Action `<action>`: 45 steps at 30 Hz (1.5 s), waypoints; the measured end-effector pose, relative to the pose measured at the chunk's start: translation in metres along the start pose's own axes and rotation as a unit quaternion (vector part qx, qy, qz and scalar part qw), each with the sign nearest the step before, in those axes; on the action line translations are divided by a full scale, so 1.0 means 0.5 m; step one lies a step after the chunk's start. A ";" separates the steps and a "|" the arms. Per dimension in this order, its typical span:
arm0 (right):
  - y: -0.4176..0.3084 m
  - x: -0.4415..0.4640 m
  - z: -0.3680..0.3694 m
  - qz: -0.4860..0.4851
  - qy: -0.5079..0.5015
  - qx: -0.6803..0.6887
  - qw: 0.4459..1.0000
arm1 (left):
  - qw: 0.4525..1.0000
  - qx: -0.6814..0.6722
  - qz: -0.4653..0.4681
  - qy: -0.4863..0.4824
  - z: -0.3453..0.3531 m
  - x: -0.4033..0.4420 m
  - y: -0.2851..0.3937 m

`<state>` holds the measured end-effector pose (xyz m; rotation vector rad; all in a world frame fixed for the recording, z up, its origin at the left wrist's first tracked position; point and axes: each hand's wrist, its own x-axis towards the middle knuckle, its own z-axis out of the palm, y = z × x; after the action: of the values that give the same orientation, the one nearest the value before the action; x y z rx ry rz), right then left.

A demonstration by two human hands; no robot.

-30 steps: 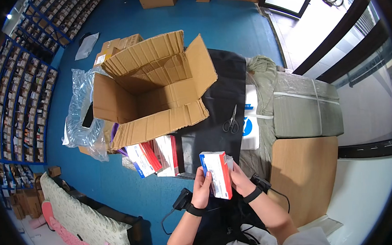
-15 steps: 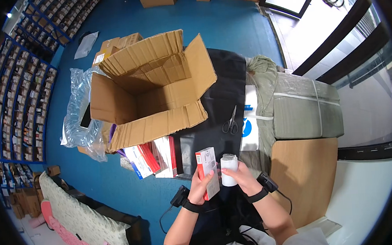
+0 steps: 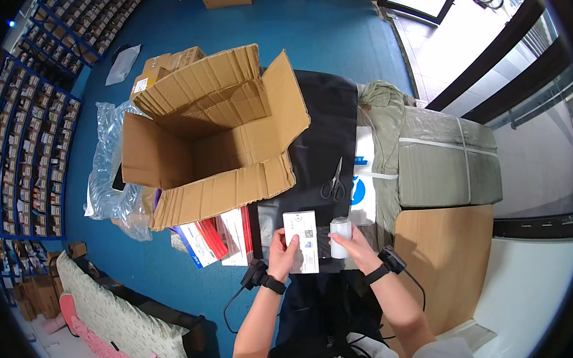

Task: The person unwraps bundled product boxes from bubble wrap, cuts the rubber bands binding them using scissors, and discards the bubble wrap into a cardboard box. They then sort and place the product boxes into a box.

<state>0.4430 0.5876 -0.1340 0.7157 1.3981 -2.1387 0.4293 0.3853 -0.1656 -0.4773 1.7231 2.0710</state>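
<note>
My left hand [image 3: 282, 255] grips a flat white box [image 3: 307, 243] with small print and a square code facing up, thumb on its face. Just right of it, my right hand [image 3: 357, 248] is closed around a white cylinder [image 3: 340, 235] with a clear wrapped top. The box and the cylinder are a small gap apart. Beyond my hands, black-handled scissors [image 3: 333, 188] lie on the black surface [image 3: 322, 111]. Red, white and blue boxes [image 3: 202, 242] lie to the left, partly under the flap of a large open carton [image 3: 219, 144].
Clear plastic wrap [image 3: 113, 183] bulges left of the carton. A strapped grey-green bale [image 3: 449, 156] and a wooden board [image 3: 442, 255] are on the right. A white printed bag [image 3: 364, 194] lies beside the scissors. Shelves [image 3: 22, 156] stand far left.
The white box first hid the cylinder, then the two came apart. My left hand has turned the box to show its white face, while my right hand has moved right with the cylinder.
</note>
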 end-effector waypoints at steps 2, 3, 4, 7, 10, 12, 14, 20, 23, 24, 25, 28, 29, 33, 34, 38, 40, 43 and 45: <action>0.023 0.026 -0.005 -0.062 0.078 -0.057 0.993 | 0.993 0.105 0.042 0.037 0.002 0.012 -0.013; 0.035 0.031 -0.009 -0.062 0.076 -0.056 0.994 | 0.971 0.209 0.084 0.074 0.002 0.015 -0.021; 0.036 0.032 -0.005 -0.071 0.086 -0.090 0.990 | 0.958 0.208 0.150 0.130 0.021 0.012 -0.021; 0.051 0.041 -0.003 -0.083 0.095 -0.123 0.984 | 0.837 0.401 0.311 0.205 0.073 0.002 0.039; 0.060 0.040 -0.008 -0.096 0.094 -0.108 0.985 | 0.880 0.352 0.317 0.034 0.115 0.014 0.033; 0.057 0.034 -0.011 -0.107 0.091 -0.094 0.986 | 0.889 0.355 0.290 0.010 0.137 0.025 0.010; 0.048 0.031 -0.014 -0.124 0.112 -0.105 0.980 | 0.889 0.356 0.289 -0.010 0.130 0.040 -0.010; 0.048 0.022 -0.017 -0.149 0.153 -0.195 0.957 | 0.894 0.347 0.282 -0.042 0.121 0.044 -0.025; 0.048 0.017 -0.006 -0.163 0.186 -0.233 0.941 | 0.886 0.357 0.294 -0.020 0.134 0.045 -0.033; 0.049 0.013 -0.002 -0.167 0.202 -0.261 0.929 | 0.877 0.379 0.294 0.002 0.142 0.044 -0.036; 0.048 0.004 0.008 -0.167 0.202 -0.260 0.929 | 0.867 0.401 0.293 0.025 0.145 0.043 -0.038; 0.042 -0.041 0.038 -0.303 0.172 -0.375 0.859 | 0.863 0.412 0.290 0.036 0.142 0.059 -0.062; 0.023 -0.067 0.051 -0.297 0.150 -0.352 0.875 | 0.863 0.414 0.286 0.036 0.144 0.059 -0.062; -0.010 -0.143 0.054 -0.325 0.092 -0.272 0.901 | 0.832 0.483 0.272 0.018 0.151 0.054 -0.052; -0.014 -0.139 0.050 -0.337 0.142 -0.266 0.892 | 0.833 0.461 0.303 0.035 0.160 0.048 -0.043; -0.051 -0.061 -0.018 -0.362 0.258 -0.258 0.858 | 0.841 0.403 0.337 0.130 0.134 0.006 0.000; -0.052 -0.017 -0.054 -0.339 0.265 -0.247 0.868 | 0.831 0.421 0.281 0.233 0.111 -0.009 -0.013; -0.036 0.023 -0.085 -0.314 0.262 -0.240 0.880 | 0.815 0.482 0.193 0.257 0.074 -0.022 -0.041; -0.027 0.034 -0.090 -0.315 0.252 -0.246 0.881 | 0.842 0.499 0.085 0.186 0.070 -0.024 -0.033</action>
<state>0.4290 0.6321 -0.1513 0.6948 2.6362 -1.9251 0.4480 0.4215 -0.1672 -0.3857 2.8198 0.9059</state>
